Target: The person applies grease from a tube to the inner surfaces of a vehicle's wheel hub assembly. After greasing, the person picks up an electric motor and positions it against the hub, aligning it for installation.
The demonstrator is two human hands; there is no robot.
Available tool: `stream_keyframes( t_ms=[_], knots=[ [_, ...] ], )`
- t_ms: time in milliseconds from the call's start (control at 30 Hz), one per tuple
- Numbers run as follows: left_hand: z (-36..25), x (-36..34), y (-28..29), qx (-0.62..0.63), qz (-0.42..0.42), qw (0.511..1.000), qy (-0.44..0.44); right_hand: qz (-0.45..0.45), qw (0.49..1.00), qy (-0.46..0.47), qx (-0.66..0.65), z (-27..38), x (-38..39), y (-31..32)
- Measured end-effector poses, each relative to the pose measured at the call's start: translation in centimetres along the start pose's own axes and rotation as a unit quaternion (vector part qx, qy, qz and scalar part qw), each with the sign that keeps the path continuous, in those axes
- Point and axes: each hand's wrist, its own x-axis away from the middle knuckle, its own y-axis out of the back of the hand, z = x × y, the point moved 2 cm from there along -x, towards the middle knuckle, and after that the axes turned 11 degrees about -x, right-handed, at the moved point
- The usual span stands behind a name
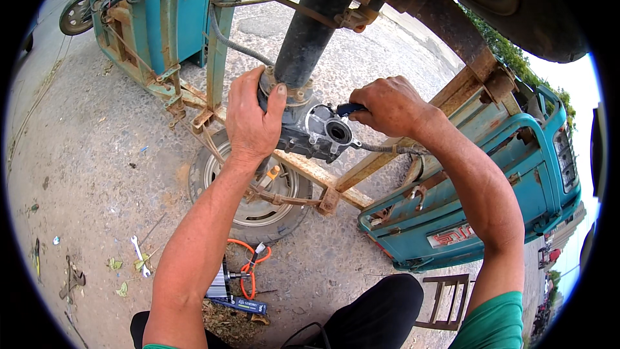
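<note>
Low in the frame, orange-handled pliers [248,265] and a wrench [139,255] lie loose on the ground, easy to kick. At centre, the left hand [253,116] wraps the grey gear housing [310,130]; the right hand [385,105] is closed round a blue-handled tool [349,109]. If the tool slips, knuckles could hit the rusty frame [475,68] beyond.

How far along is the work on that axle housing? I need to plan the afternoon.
Done: housing cover looks off, round bore exposed. In hand: left hand steadies the grey housing; right hand works a blue-handled tool at it. Left: housing remains open; wrench lies unused on the ground.
</note>
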Motion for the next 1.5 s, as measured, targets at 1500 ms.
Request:
stream_keyframes(
  t_ms=[1500],
  knots=[
    [0.1,0.0,0.0,0.004,-0.005,1.000,-0.001,0.035,0.999,-0.012,0.008,-0.1,1.2,0.2]
  ],
)
